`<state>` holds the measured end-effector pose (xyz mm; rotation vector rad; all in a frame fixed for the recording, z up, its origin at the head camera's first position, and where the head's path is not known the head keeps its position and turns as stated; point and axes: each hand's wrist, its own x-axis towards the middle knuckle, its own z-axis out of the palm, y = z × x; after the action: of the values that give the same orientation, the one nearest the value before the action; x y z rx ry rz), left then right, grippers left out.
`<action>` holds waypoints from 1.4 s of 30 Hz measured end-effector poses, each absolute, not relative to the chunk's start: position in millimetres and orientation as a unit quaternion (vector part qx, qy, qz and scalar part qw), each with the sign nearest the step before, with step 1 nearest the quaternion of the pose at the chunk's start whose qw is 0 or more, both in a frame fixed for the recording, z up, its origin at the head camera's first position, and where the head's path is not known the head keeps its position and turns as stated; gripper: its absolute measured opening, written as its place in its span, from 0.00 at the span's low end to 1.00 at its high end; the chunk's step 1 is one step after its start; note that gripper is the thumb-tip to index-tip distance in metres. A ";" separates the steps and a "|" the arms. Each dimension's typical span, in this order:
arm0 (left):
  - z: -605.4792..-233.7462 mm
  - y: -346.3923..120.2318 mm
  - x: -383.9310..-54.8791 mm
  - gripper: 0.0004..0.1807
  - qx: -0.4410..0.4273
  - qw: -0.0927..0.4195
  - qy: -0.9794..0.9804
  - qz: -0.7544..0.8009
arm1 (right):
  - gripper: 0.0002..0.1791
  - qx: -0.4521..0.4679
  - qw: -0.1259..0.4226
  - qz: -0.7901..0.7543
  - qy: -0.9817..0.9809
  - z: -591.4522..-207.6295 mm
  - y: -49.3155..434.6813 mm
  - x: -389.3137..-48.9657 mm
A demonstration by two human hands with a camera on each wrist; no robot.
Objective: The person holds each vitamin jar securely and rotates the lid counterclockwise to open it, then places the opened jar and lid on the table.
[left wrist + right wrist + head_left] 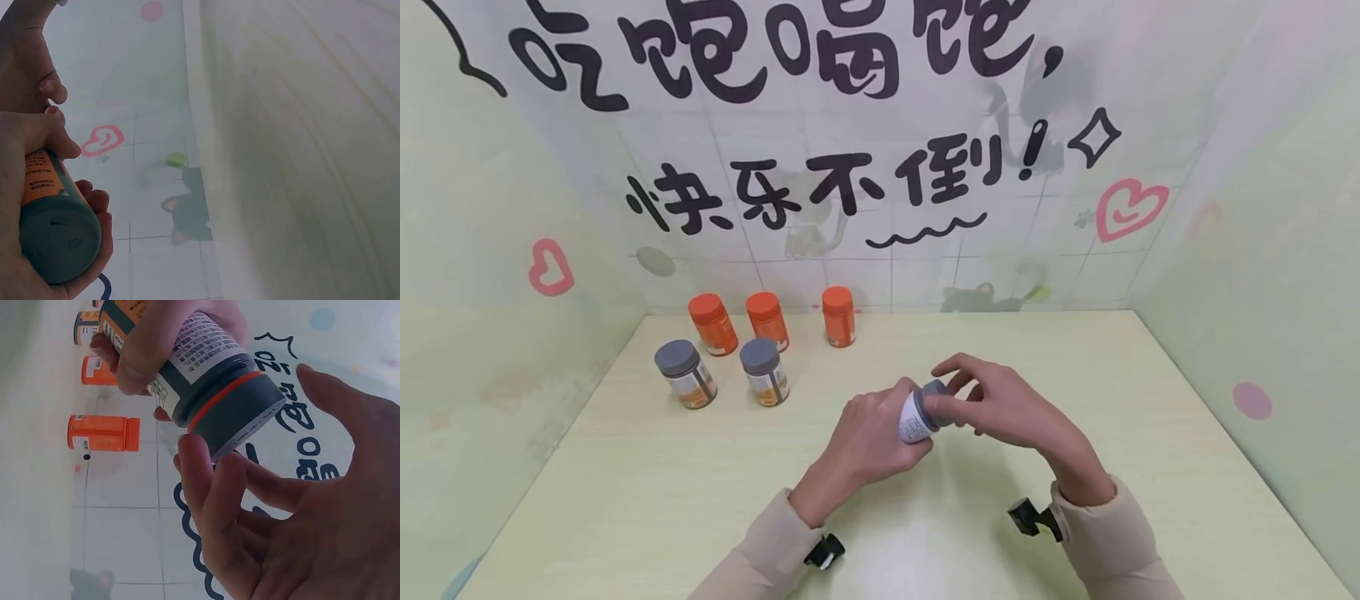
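Observation:
My left hand [877, 435] grips a supplement bottle [915, 419] with a white label and dark grey cap [936, 402], held tilted above the table. Its dark base [60, 240] and part of an orange label show in the left wrist view. An orange-red ring [225, 397] runs below the cap in the right wrist view. There, fingertips [192, 447] of my right hand [275, 531] are right at the cap's lower edge, while the thumb [322, 387] stands away from it. In the head view my right hand [1000, 404] is around the cap end, fingers bent.
Several other jars stand at the back left of the table [1075, 375]: an orange one [713, 325], another orange one [767, 321], and two grey-capped ones, left [687, 375] and right [765, 372]. A separate orange jar [838, 317] is nearer the middle. Printed walls enclose the table.

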<state>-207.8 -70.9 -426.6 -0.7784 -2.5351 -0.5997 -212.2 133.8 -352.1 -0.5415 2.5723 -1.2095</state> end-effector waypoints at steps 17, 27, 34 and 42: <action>-425.7 -72.7 -208.4 0.23 -0.276 0.205 -0.912 -0.225 | 0.19 -0.246 0.087 -0.393 0.882 -352.8 133.5 -211.6; -423.8 -72.6 -208.1 0.24 -0.274 0.210 -0.908 -0.238 | 0.26 -0.324 0.036 -0.409 0.852 -350.5 143.2 -214.8; -426.5 -73.0 -209.7 0.24 -0.269 0.205 -0.909 -0.245 | 0.25 -0.327 0.033 -0.413 0.850 -350.5 148.6 -218.7; -431.1 -70.7 -211.7 0.24 -0.266 0.212 -0.904 -0.258 | 0.26 -0.318 0.028 -0.409 0.855 -347.2 161.3 -222.3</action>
<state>-211.7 -70.7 -431.1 -0.7386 -2.5119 -0.7173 -222.3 161.3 -347.2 -0.9825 2.6391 -1.2626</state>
